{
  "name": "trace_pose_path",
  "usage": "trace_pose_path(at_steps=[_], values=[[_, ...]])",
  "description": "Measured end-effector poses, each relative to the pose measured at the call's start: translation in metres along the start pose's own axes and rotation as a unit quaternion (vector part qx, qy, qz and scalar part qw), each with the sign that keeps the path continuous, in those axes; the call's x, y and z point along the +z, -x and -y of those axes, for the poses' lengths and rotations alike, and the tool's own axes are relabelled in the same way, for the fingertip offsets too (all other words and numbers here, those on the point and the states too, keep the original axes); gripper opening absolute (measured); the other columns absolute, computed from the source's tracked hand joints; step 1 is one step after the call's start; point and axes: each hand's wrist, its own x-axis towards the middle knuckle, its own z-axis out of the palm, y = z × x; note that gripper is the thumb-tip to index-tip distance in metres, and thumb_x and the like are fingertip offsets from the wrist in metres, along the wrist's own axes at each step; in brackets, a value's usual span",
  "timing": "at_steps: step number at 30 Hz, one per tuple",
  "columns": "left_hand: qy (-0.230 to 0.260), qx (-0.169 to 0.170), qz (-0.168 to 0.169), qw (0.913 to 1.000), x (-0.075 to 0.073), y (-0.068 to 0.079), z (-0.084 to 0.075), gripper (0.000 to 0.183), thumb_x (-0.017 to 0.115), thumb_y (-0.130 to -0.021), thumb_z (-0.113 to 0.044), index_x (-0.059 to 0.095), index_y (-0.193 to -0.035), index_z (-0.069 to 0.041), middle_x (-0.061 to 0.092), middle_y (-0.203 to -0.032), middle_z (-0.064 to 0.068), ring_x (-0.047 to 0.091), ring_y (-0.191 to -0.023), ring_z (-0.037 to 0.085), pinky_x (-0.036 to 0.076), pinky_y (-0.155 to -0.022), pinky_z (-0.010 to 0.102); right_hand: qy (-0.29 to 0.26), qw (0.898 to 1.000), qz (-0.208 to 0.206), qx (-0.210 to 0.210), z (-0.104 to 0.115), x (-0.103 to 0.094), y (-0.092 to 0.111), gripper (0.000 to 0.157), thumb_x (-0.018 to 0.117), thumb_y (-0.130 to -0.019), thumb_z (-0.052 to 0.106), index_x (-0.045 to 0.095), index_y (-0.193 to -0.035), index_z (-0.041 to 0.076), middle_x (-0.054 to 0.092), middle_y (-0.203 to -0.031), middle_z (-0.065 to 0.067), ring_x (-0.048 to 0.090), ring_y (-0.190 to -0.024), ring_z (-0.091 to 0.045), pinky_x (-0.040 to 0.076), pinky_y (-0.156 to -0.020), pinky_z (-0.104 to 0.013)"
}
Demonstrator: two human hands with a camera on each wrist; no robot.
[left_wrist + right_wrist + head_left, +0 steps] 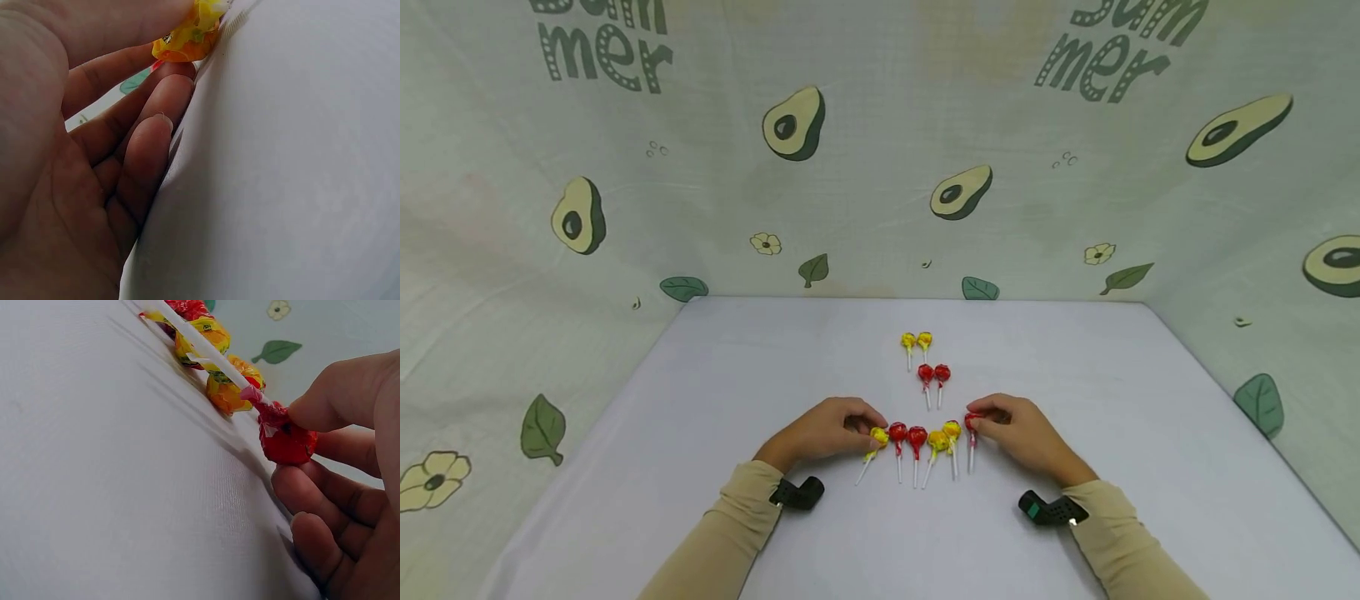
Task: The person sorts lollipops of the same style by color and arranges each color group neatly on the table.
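Note:
At the left end of a row of lollipops, my left hand (pixel 835 433) pinches a yellow lollipop (pixel 878 437) by its wrapped head. The left wrist view shows the thumb against that yellow wrapper (pixel 187 40). My right hand (pixel 1018 429) holds a red lollipop (pixel 289 440) between thumb and fingers at the row's right end, its white stick pointing toward the person. Between the hands lie two red lollipops (pixel 917 438) and two yellow lollipops (pixel 952 430), heads away from the person and sticks toward them.
Farther back on the white table (pixel 760 350) lie a pair of red lollipops (pixel 942 373) and, behind them, a pair of yellow lollipops (pixel 908 340). A cloth printed with avocados (pixel 794 125) hangs behind and at the sides. Each wrist wears a black camera (pixel 799 493).

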Motion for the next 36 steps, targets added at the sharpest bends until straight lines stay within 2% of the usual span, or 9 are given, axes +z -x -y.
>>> trace_pose_path(at_steps=[5,15,22,29,36], values=[[-0.007,-0.003,-0.004,1.0,0.0,0.002,-0.001,0.022,0.079,-0.087,-0.031,0.073,-0.108,-0.03,0.065,-0.096,-0.009,0.059,-0.09,0.014,0.049,-0.081,0.032,-0.022,1.0,0.007,0.01,0.003,-0.005,-0.004,0.028,0.072,-0.094,0.029,0.072,-0.115,0.011,0.07,-0.1,0.003,0.06,-0.085,-0.019,0.051,-0.068,-0.029],[-0.021,-0.004,0.001,0.9998,-0.004,0.006,-0.001,0.021,0.079,-0.087,-0.03,0.073,-0.108,-0.029,0.065,-0.095,-0.011,0.059,-0.091,0.013,0.049,-0.081,0.031,-0.076,0.997,-0.005,0.033,0.014,-0.015,-0.019,0.038,0.069,-0.096,0.031,0.067,-0.123,0.005,0.071,-0.112,-0.005,0.066,-0.094,-0.021,0.055,-0.077,-0.032],[-0.023,-0.001,0.0,0.9997,-0.002,0.003,0.0,0.022,0.078,-0.088,-0.03,0.073,-0.11,-0.03,0.064,-0.096,-0.011,0.058,-0.091,0.012,0.048,-0.081,0.031,-0.092,0.996,-0.011,0.012,0.023,-0.02,-0.031,0.038,0.068,-0.097,0.026,0.064,-0.126,0.0,0.07,-0.113,-0.009,0.067,-0.096,-0.023,0.055,-0.078,-0.033],[-0.021,0.003,0.001,0.9998,0.002,0.002,0.002,0.022,0.079,-0.088,-0.032,0.073,-0.109,-0.031,0.064,-0.096,-0.011,0.058,-0.09,0.012,0.048,-0.08,0.03,-0.091,0.996,-0.006,0.015,0.028,-0.019,-0.045,0.04,0.066,-0.099,0.028,0.063,-0.128,0.002,0.067,-0.119,-0.009,0.065,-0.1,-0.025,0.054,-0.082,-0.037],[-0.024,0.003,-0.003,0.9997,-0.001,0.003,0.0,0.021,0.078,-0.088,-0.031,0.073,-0.108,-0.031,0.064,-0.095,-0.011,0.058,-0.09,0.011,0.048,-0.079,0.03,-0.099,0.995,-0.008,0.023,0.026,-0.019,-0.063,0.039,0.064,-0.1,0.027,0.062,-0.13,0.003,0.066,-0.123,-0.009,0.063,-0.105,-0.026,0.054,-0.085,-0.038]])
